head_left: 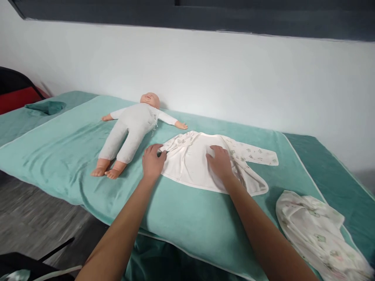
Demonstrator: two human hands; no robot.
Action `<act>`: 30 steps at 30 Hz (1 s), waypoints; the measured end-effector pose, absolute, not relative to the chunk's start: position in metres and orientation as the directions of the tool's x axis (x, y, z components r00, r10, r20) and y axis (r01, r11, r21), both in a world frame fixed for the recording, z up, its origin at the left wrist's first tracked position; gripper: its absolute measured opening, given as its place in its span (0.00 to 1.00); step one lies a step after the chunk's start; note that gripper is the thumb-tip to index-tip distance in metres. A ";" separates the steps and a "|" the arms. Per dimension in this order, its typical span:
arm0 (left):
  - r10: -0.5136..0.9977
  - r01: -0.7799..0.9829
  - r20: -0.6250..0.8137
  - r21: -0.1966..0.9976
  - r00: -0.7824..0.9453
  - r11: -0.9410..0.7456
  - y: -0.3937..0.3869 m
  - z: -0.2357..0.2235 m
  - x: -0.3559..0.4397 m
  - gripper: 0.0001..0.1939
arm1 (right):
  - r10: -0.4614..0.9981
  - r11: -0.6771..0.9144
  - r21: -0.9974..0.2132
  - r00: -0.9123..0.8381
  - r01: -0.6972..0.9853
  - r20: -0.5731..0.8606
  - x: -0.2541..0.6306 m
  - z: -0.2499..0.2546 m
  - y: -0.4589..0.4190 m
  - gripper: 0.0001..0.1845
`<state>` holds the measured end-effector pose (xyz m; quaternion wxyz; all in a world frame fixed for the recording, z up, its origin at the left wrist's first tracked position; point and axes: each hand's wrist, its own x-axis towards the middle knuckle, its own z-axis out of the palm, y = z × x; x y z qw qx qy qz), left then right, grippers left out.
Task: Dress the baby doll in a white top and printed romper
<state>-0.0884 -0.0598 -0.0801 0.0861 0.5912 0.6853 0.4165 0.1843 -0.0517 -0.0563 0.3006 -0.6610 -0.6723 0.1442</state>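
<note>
A white baby shirt (195,166) with small printed figures on its sleeves lies spread open, its inside facing up. My left hand (153,160) is at the shirt's left side, thumb and forefinger closed on the edge by the left sleeve. My right hand (220,162) rests on the inside of the shirt, right of its middle, fingers stretched out. The right sleeve reaches out flat, and the right front panel is folded outward. To the left of the shirt, a baby doll (133,123) with a white cloth body lies on its back, arms spread.
A green velvety cover (187,218) lies under everything, against a white wall (234,78). Crumpled printed white cloth (316,234) sits at the near right. A small dark green cloth (45,107) and a red and black object (17,93) are at the far left.
</note>
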 end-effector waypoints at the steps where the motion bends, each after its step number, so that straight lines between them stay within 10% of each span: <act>1: 0.880 0.710 0.350 0.704 -0.322 -0.020 -0.056 -0.080 -0.090 0.14 | 0.980 0.056 -0.645 0.080 0.762 0.179 0.175 -0.054 -0.044 0.22; 9: 0.806 0.430 0.271 0.903 -0.526 -0.023 -0.022 -0.075 -0.111 0.13 | 0.993 0.014 -0.783 0.086 0.622 0.086 0.117 -0.054 0.004 0.26; 15: 0.741 0.727 0.542 0.678 -0.396 -0.108 -0.056 -0.074 -0.093 0.13 | 0.994 0.032 -0.975 0.096 0.219 0.054 0.135 -0.057 0.012 0.22; 25: 0.901 0.887 0.370 0.461 -0.228 0.035 -0.112 -0.078 -0.061 0.22 | 0.986 -0.052 -0.965 0.139 -0.256 -0.090 0.142 -0.054 0.018 0.16; 30: 0.906 0.842 0.362 0.539 -0.219 -0.012 -0.115 -0.076 -0.062 0.11 | 0.995 -0.037 -0.941 0.074 -0.337 -0.066 0.142 -0.048 0.012 0.18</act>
